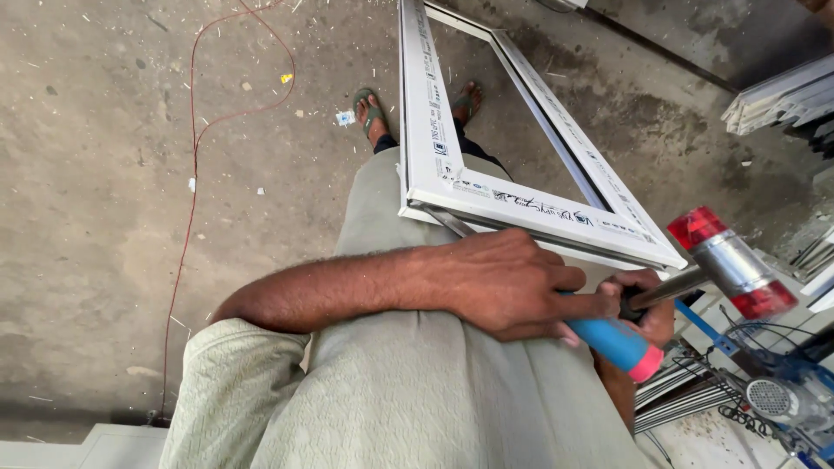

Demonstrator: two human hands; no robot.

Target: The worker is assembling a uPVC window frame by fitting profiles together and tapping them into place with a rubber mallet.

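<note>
We stand over a white frame (486,187) that leans against our legs, its near corner just above our hands and its long sides running away toward our feet. Our left hand (512,282) reaches across the body and wraps fully around a chisel (612,340), fingers curled tight on its blue grip with the pink end cap poking out below the hand toward the right. The tool's metal blade runs up and left from under that hand and meets the underside of the frame's bottom rail near its left corner, so its long axis lies on a slant from lower right to upper left. Our right hand (647,304) sits just beside the pink cap, closed on the dark handle of a mallet (731,262), whose silver head with red faces juts out to the right, well clear of the frame. The right hand is the one nearer the cap; the mallet head lies off to the right of it, not in line with the chisel. A red cable (193,165) snakes over the concrete floor (87,174) on the left.
</note>
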